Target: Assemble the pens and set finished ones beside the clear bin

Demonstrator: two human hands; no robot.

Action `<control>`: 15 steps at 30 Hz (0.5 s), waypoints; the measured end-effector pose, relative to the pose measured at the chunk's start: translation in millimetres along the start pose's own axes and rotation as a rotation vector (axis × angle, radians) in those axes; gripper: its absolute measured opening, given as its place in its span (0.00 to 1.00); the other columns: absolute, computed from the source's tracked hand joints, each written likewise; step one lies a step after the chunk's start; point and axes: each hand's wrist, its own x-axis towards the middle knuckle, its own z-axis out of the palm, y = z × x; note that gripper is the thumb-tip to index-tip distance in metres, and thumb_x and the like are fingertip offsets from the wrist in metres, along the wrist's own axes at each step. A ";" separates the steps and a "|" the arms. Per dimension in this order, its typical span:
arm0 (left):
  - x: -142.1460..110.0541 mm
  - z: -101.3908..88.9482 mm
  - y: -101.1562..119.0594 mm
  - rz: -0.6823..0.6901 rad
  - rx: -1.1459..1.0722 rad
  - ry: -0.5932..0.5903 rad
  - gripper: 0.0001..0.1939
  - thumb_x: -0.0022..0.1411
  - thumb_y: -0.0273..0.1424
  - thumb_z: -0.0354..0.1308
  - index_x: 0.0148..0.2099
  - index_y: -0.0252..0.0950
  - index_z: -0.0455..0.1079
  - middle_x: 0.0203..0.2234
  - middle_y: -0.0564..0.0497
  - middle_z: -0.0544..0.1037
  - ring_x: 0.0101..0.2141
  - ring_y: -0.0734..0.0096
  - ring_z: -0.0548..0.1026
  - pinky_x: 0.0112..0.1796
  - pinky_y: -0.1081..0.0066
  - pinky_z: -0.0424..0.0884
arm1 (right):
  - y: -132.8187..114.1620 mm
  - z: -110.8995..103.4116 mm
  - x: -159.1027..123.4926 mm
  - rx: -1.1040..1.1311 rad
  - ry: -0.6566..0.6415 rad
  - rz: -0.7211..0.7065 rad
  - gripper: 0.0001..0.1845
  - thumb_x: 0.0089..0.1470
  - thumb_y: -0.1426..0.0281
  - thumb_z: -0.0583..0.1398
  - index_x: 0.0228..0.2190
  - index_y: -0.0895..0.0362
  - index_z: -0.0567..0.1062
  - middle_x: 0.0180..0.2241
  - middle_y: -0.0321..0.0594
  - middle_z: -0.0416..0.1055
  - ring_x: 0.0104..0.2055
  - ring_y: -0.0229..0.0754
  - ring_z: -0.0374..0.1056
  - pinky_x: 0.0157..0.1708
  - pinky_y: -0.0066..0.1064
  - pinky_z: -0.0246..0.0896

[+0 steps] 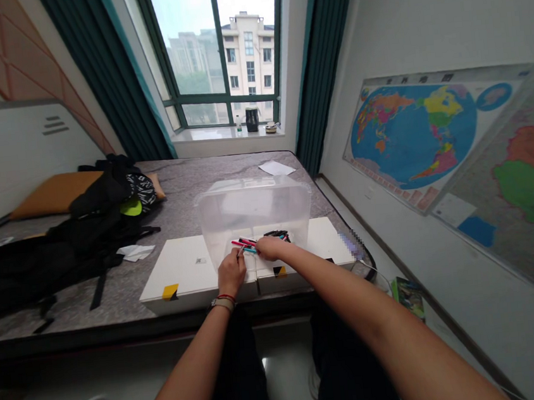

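Several pens, with red, pink, teal and dark barrels, lie together in front of a clear plastic bin. My left hand is closed at their left ends, its fingertips pinching a thin pen. My right hand reaches across from the right with its fingers closed around pens; its palm hides part of them. Behind that hand sits a heap of black pens. The bin stands on its side, or tilted, on two flat white boxes; I cannot tell which.
The boxes rest on a grey mattress. Black bags and clothing lie on the left, near a crumpled white paper. A paper sheet is farther back. A cable hangs at the right edge beside a wall with maps.
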 end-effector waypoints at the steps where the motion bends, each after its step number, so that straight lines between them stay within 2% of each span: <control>1: -0.1 0.1 0.2 0.002 0.004 -0.002 0.17 0.72 0.37 0.40 0.46 0.37 0.68 0.30 0.46 0.77 0.32 0.63 0.75 0.32 0.70 0.60 | 0.5 0.9 -1.8 -0.018 0.003 -0.010 0.04 0.43 0.79 0.65 0.21 0.60 0.76 0.30 0.52 0.78 0.35 0.50 0.75 0.38 0.34 0.66; 4: -0.5 0.7 0.6 -0.015 0.019 -0.020 0.18 0.72 0.38 0.39 0.47 0.37 0.68 0.29 0.46 0.77 0.30 0.63 0.75 0.30 0.70 0.58 | 3.4 7.3 -9.3 -0.018 0.082 -0.053 0.03 0.51 0.75 0.62 0.29 0.60 0.77 0.37 0.54 0.77 0.39 0.50 0.73 0.39 0.34 0.64; 7: -0.6 1.0 0.8 -0.043 0.025 -0.040 0.19 0.72 0.40 0.39 0.49 0.38 0.68 0.29 0.46 0.78 0.29 0.63 0.75 0.30 0.70 0.58 | 5.3 20.9 -13.9 0.132 0.279 -0.050 0.05 0.58 0.72 0.59 0.34 0.59 0.76 0.39 0.49 0.75 0.41 0.46 0.71 0.42 0.33 0.61; 10: 0.1 -0.3 1.3 -0.046 0.017 -0.067 0.19 0.72 0.40 0.39 0.50 0.38 0.68 0.31 0.46 0.79 0.30 0.64 0.76 0.30 0.71 0.59 | 1.8 38.1 -12.8 0.295 0.438 -0.060 0.04 0.60 0.72 0.58 0.36 0.59 0.74 0.37 0.44 0.73 0.42 0.43 0.68 0.45 0.32 0.59; 15: 2.0 -2.7 1.9 -0.022 0.039 -0.115 0.19 0.72 0.40 0.40 0.52 0.39 0.68 0.33 0.46 0.80 0.31 0.63 0.77 0.31 0.70 0.59 | -10.3 56.2 -11.4 0.343 0.517 -0.126 0.05 0.62 0.72 0.56 0.39 0.57 0.72 0.40 0.43 0.69 0.44 0.42 0.67 0.46 0.32 0.60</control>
